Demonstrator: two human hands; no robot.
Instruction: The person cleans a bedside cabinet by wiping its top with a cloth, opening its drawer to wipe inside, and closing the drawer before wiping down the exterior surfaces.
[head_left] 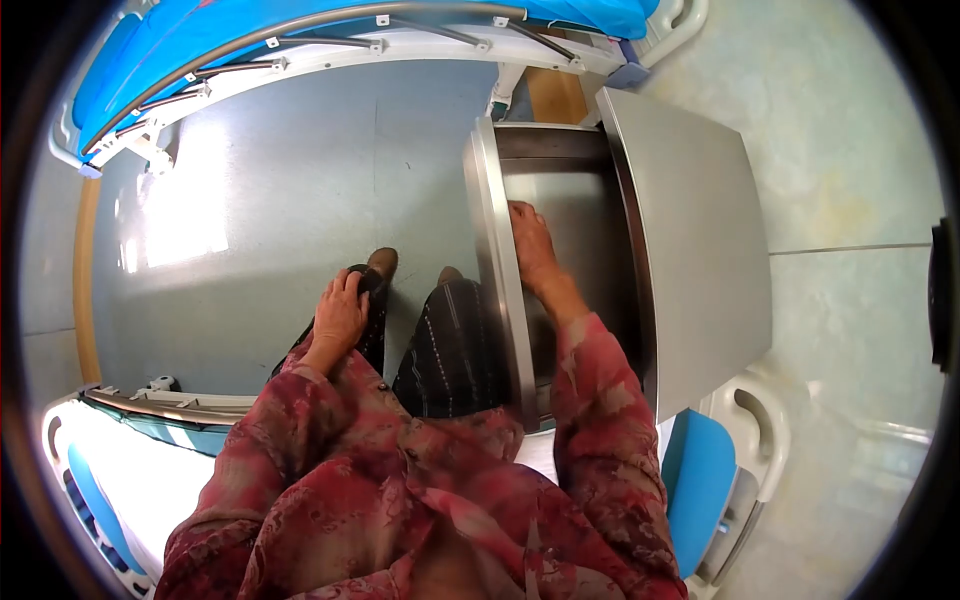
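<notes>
My right hand (533,243) reaches into an open metal drawer (492,190), close to the inner side of its front panel. Its fingers are bent toward that panel; whether they grip anything is hidden. The drawer's inside shows a bare grey bottom. It is pulled out of a metal cabinet (700,240) on the right. My left hand (341,312) rests on my left knee, over dark patterned trousers, with its fingers slightly apart and nothing held.
A bed (330,62) with a folding side rail and blue cover stands across the top. Behind me is another bed with white sheets (150,485) and a blue-and-white end board (700,465). A pale wall (850,190) lies to the right.
</notes>
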